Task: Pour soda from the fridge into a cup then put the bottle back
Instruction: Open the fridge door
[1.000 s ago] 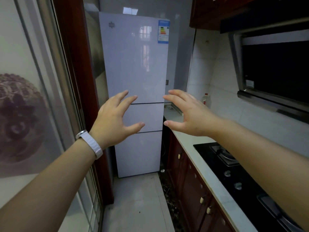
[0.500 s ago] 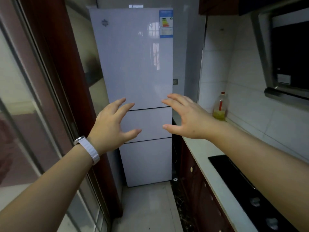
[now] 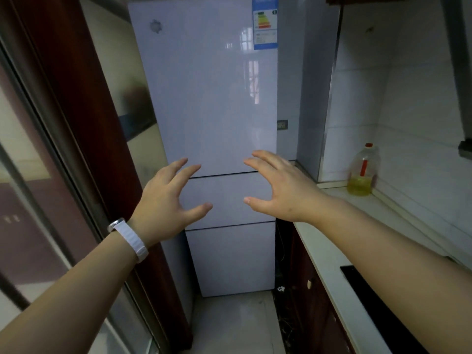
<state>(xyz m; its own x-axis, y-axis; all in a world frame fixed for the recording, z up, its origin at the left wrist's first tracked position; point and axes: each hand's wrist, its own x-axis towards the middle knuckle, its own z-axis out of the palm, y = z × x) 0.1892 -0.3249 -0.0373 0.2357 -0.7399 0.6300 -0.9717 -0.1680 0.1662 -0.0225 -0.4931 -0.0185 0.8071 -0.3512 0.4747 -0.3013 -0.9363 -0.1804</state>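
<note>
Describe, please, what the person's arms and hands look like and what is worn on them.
Both forearms are bare, with no sleeves in view. The left hand has a white ribbed band on its wrist, with a silvery edge at one end. The right hand wears nothing: no glove, ring or band shows. No nail polish can be seen on the fingers.
</note>
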